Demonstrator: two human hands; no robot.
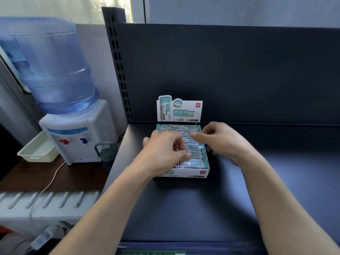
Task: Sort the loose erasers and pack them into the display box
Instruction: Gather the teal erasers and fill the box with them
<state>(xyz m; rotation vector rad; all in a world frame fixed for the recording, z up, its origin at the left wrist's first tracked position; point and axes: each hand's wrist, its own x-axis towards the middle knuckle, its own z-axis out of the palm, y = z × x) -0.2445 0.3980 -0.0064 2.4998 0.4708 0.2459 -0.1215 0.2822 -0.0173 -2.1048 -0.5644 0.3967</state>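
A white and teal display box (pixel 193 173) stands on the dark shelf, its printed header card (pixel 180 110) upright at the back. Rows of wrapped teal and white erasers (pixel 193 162) fill it. My left hand (pixel 165 151) hovers over the box's left half, fingers curled down onto the erasers, thumb tip touching one in the middle. My right hand (pixel 220 140) reaches over the right side, its fingertips touching an eraser (pixel 191 134) near the back rows. Motion blur hides whether either hand pinches an eraser.
The dark shelf (pixel 184 208) has a tall back panel and a slotted upright (pixel 119 70) at left. A water dispenser (pixel 73 126) with a blue bottle, a dark cup (pixel 106 150) and a white basket (pixel 36 150) stand on a brown table to the left.
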